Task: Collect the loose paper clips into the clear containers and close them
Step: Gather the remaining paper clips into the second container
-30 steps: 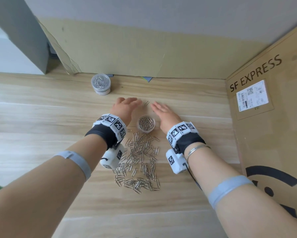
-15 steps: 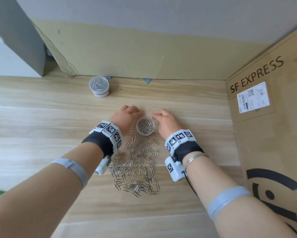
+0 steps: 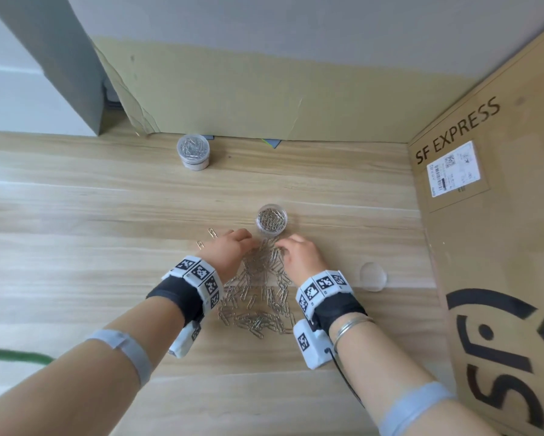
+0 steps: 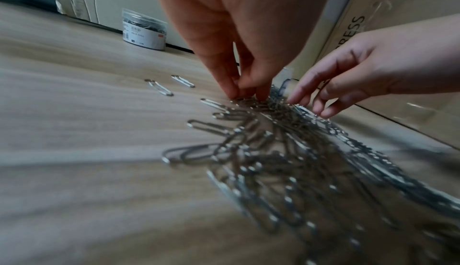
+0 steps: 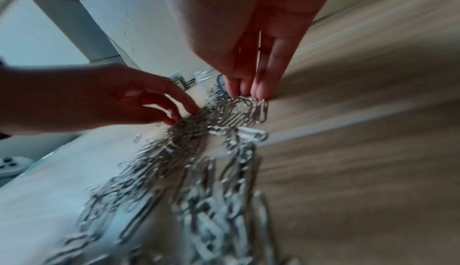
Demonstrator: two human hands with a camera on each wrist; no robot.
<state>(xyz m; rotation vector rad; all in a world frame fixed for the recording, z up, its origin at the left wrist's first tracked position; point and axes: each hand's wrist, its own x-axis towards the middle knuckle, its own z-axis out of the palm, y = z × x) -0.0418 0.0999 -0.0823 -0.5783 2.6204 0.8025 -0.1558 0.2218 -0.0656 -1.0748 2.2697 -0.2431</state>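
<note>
A pile of silver paper clips (image 3: 261, 297) lies on the wooden table between my wrists. Just beyond it stands the small open clear container (image 3: 271, 219), partly filled with clips. My left hand (image 3: 247, 243) and right hand (image 3: 280, 247) meet at the pile's far end, just short of the container. The left wrist view shows the left fingers (image 4: 248, 94) pointing down onto the clips and the right fingers (image 4: 311, 104) spread on the heap. In the right wrist view the right fingertips (image 5: 248, 94) touch the clips. Neither hand clearly holds any.
A closed clear container (image 3: 193, 151) full of clips stands at the back near the cardboard wall. A clear round lid (image 3: 372, 276) lies right of my right wrist. Two stray clips (image 3: 212, 232) lie left of the left hand. A large cardboard box (image 3: 484, 247) walls the right side.
Both hands have drawn back from either side of the open container toward me and now rest on the far end of the pile. The container stands beyond the fingertips.
</note>
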